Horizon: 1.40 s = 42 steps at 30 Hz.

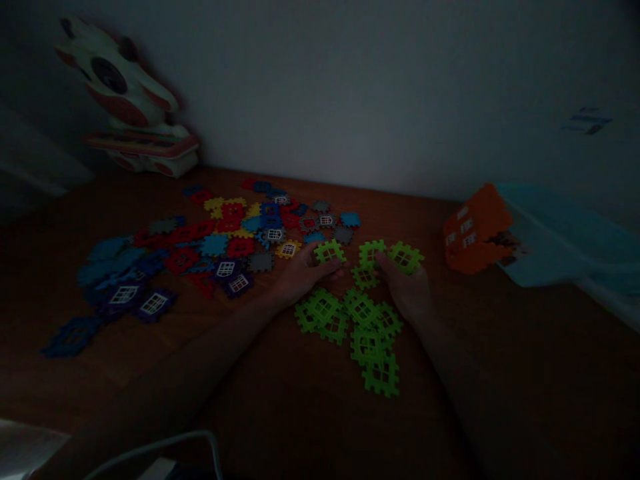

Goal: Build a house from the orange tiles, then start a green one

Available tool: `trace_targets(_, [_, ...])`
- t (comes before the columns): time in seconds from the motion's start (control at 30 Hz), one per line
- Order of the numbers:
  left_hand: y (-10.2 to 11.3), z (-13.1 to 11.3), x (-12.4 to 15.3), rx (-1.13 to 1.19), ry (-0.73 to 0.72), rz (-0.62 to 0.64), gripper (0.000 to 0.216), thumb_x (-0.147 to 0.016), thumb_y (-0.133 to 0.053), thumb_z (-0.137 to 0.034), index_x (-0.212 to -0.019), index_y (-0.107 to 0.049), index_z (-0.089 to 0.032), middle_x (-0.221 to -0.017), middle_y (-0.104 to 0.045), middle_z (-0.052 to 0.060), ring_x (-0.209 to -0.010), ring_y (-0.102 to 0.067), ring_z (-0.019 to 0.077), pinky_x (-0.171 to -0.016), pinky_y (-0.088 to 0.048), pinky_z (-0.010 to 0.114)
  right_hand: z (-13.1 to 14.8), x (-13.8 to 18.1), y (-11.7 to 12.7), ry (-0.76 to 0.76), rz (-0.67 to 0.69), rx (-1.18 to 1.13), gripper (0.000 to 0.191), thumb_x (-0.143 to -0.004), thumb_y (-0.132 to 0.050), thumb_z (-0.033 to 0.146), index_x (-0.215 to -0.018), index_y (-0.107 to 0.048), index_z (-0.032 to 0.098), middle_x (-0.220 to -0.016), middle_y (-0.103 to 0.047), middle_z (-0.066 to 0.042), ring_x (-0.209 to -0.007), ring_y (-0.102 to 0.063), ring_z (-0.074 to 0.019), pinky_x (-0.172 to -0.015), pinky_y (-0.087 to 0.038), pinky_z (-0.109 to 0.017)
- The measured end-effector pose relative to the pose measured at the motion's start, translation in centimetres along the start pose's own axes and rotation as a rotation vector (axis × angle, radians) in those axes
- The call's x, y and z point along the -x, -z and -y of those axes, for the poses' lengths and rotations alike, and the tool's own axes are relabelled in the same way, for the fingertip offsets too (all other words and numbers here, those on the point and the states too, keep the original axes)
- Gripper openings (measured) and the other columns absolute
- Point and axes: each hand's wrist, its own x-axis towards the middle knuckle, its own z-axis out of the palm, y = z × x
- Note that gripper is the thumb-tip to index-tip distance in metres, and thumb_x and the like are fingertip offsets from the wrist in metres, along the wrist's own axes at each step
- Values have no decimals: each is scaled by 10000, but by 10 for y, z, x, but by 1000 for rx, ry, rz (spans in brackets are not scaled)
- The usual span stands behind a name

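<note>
The scene is very dim. My left hand (303,275) rests on the wooden table (280,400), its fingers closed round a green square interlocking tile (329,251). My right hand (409,288) lies a little to the right, pinching another green tile (406,257). Two more green tiles (369,263) sit between the two hands. A cluster of several green tiles (357,330) lies flat on the table just in front of both hands, between my forearms.
A spread of red, blue, yellow, grey and purple tiles (220,243) covers the table to the left. An orange block house (475,230) stands at the right beside a light blue sheet (560,247). A toy (130,107) stands against the back wall at the left.
</note>
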Motion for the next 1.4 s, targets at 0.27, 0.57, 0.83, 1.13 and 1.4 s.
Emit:
trace_targets(0.27, [-1, -1, 1, -95, 8, -1, 416, -712, -837, -443, -921, -589, -183, -821, -689, -12, -710, -691, 137, -654, -541, 242, 1, 3, -1, -4, 13, 55, 426, -686, -837, 515, -995, -743, 238, -958, -768, -33, -770, -719, -200, -714, -599, -345])
trace_targets(0.57, [1, -1, 3, -172, -18, 40, 316, -769, -798, -385, -923, -608, -185, -798, -700, -13, -685, -677, 128, -653, -526, 235, 22, 11, -3, 6, 6, 336, 450, -678, -775, 646, -682, -689, 204, -714, -726, -42, -664, -674, -204, -573, -522, -288])
trace_targets(0.83, [-1, -7, 6, -275, 59, 30, 207, -791, -774, -320, -892, -653, -185, -737, -698, -14, -611, -629, 108, -574, -485, 205, 24, 14, -4, -53, 73, 351, 432, -659, -789, 627, -692, -685, 209, -698, -723, -34, -613, -665, -192, -543, -513, -285])
trace_targets(1.13, [-4, -15, 9, -317, 121, 40, 191, -839, -718, -334, -743, -673, -175, -635, -645, -30, -502, -540, 80, -490, -432, 183, 24, 16, -6, -68, 114, 330, 449, -649, -792, 640, -743, -674, 217, -695, -739, -56, -599, -703, -230, -543, -548, -317])
trace_targets(1.4, [-5, -20, 11, -404, 88, 62, 298, -814, -721, -386, -622, -628, -177, -562, -600, -38, -472, -509, 90, -489, -406, 201, 22, 17, -5, -39, 171, 357, 480, -675, -764, 676, -737, -660, 212, -616, -721, -58, -568, -686, -223, -519, -524, -300])
